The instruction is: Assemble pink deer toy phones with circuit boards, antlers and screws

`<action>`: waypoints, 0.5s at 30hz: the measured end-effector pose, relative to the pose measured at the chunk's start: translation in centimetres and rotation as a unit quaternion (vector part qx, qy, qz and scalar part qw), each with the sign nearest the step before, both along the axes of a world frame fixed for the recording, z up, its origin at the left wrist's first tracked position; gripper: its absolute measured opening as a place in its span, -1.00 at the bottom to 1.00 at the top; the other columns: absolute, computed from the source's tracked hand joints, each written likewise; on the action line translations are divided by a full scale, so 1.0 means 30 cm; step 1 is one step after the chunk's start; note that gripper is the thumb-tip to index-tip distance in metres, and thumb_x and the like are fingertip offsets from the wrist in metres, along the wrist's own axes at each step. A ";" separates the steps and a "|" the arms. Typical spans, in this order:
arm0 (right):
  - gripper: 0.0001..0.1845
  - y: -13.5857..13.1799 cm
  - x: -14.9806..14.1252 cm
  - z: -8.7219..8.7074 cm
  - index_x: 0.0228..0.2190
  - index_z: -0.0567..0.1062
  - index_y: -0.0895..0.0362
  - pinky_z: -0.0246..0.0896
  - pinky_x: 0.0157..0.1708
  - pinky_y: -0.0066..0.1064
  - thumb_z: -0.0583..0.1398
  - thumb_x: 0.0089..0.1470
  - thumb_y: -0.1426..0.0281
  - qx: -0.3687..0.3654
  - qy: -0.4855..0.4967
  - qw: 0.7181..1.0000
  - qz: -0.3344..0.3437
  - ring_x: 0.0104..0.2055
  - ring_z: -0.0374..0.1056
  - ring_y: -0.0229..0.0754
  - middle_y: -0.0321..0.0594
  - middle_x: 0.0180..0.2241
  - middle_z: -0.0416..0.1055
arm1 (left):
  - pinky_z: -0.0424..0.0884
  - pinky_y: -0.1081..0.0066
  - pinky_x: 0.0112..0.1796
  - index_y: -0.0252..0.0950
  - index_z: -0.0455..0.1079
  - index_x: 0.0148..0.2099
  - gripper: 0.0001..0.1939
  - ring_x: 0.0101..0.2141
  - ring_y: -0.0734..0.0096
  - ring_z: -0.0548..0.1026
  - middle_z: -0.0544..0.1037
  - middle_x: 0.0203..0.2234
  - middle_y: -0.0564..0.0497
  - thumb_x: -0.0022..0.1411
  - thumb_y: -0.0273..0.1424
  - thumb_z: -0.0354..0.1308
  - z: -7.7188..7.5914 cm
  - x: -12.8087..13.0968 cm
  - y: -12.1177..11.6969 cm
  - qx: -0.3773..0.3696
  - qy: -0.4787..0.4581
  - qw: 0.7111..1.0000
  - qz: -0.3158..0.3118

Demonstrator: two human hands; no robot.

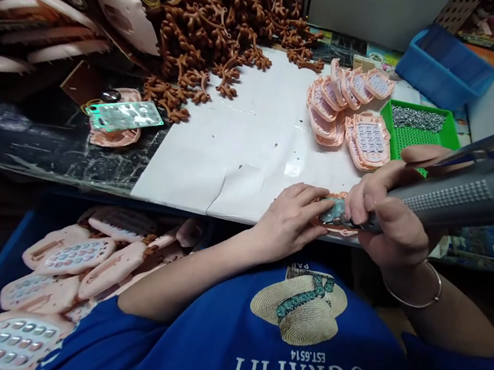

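At the front edge of the table lies a pink toy phone shell (342, 230) with a green circuit board (333, 209) inside it. My left hand (288, 220) grips the shell from the left, its fingertips lying over the board. A large grey electric screwdriver (467, 188) slants in from the right, and my right hand (392, 214) is wrapped around its front end. The driver's tip points at the right part of the board; my fingers hide the exact contact. Just beyond my right hand sits a green tray (456, 132) holding many small screws.
Pink shells with keypads (370, 140) stand stacked behind the work. Brown branching plastic parts (212, 39) heap at the back left, near a circuit board on a pink shell (128, 114). A blue bin (447, 66) stands back right; finished-looking toy phones (18, 340) fill a box lower left.
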State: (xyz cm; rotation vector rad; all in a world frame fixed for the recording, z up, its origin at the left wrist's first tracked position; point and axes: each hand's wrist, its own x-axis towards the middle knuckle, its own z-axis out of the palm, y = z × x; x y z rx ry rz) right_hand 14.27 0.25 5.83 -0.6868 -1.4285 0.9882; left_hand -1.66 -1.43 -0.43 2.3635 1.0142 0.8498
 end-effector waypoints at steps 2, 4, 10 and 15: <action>-0.63 0.005 -0.006 -0.015 -0.11 0.42 -0.18 0.13 -0.66 -0.31 0.34 0.03 0.25 0.013 0.020 1.000 0.006 -0.66 0.18 -0.26 -0.44 -0.54 0.28 | 0.38 0.07 0.08 -0.30 0.42 0.03 -0.74 0.02 0.15 0.41 0.46 0.07 -0.19 0.34 -0.33 0.13 -0.001 0.000 -0.001 -0.002 0.001 1.000 0.002; -0.64 0.009 -0.010 -0.022 -0.13 0.41 -0.16 0.15 -0.65 -0.32 0.35 0.03 0.29 0.016 0.031 0.999 0.019 -0.66 0.18 -0.27 -0.45 -0.55 0.28 | 0.37 0.09 0.08 -0.31 0.42 0.02 -0.75 0.02 0.16 0.41 0.46 0.06 -0.19 0.34 -0.34 0.14 -0.001 0.000 -0.003 0.000 -0.001 1.000 0.001; -0.59 0.011 -0.007 -0.028 -0.07 0.38 -0.16 0.16 -0.63 -0.33 0.33 0.04 0.34 0.000 0.029 0.999 0.042 -0.66 0.16 -0.28 -0.47 -0.55 0.27 | 0.37 0.10 0.07 -0.32 0.42 0.02 -0.75 0.00 0.17 0.41 0.46 0.05 -0.18 0.33 -0.35 0.15 -0.002 0.001 -0.002 0.007 -0.002 1.000 -0.001; -0.60 0.012 0.007 -0.045 -0.10 0.34 -0.16 0.27 -0.52 -0.29 0.32 0.03 0.24 0.003 -0.027 0.999 0.020 -0.58 0.26 -0.24 -0.44 -0.50 0.23 | 0.42 0.10 0.01 -0.33 0.37 0.08 -0.70 -0.07 0.17 0.44 0.48 0.03 -0.17 0.34 -0.34 0.15 -0.016 0.002 0.000 0.027 -0.017 0.999 0.001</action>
